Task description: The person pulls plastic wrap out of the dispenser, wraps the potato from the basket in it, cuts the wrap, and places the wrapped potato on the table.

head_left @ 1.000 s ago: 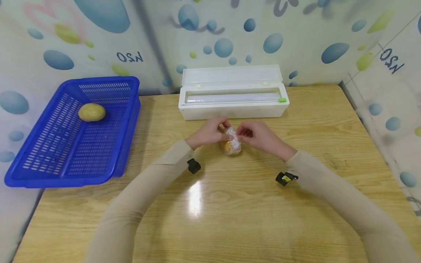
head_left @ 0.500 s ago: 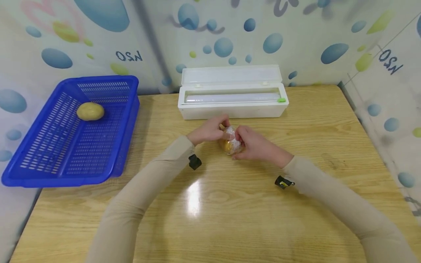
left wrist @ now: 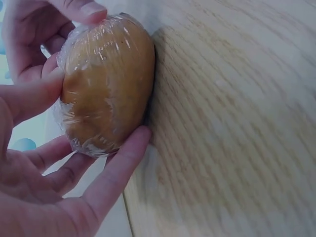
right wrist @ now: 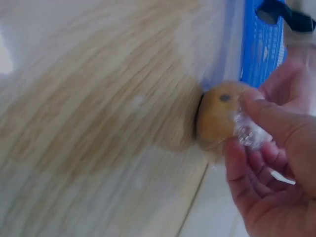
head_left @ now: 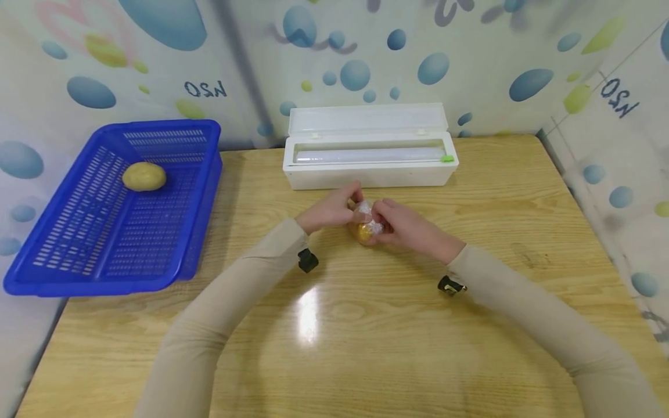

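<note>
A yellow-brown potato wrapped in clear film rests on the wooden table between the two hands. The left hand grips it from the left; in the left wrist view its thumb and fingers lie round the wrapped potato. From the right, the right hand holds the potato, and the right wrist view shows its thumb and fingers pinching bunched film on the potato. The bunched film lies on the side facing the right palm.
Behind the hands stands a white box with its lid up and a film roll inside. At the left, a blue basket holds an unwrapped potato. The wooden table meets a patterned wall at the back.
The right hand has moved from the film's upper right side to a lower, closer grip round the potato. The left hand has stayed nearly in place.
</note>
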